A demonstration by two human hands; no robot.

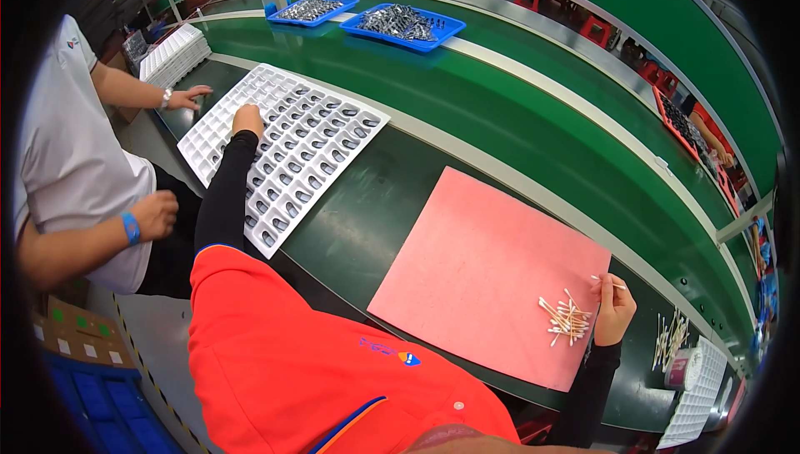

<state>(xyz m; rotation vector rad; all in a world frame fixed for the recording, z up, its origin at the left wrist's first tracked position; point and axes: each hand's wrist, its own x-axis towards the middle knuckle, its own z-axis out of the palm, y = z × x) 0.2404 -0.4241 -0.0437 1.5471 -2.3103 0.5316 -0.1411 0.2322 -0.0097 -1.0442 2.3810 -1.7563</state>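
My left hand (248, 121) reaches over a white plastic tray (271, 79), its fingers curled down toward the pockets. What those fingers hold, if anything, is hidden behind the hand. Small dark rounded parts (305, 156) sit in many of the pockets. At the right, my right hand (615, 314) pinches a cotton swab (611, 283) above the edge of a pink mat (483, 262). A loose heap of cotton swabs (566, 321) lies on the mat just left of that hand.
Another person's hand (190, 97) rests by the tray's left edge. Two blue trays (450, 31) of small metal parts stand across the green bench. More swabs (669, 341), a round tub (685, 368) and a white tray (696, 408) lie far right. Stacked white trays (179, 50) stand far left.
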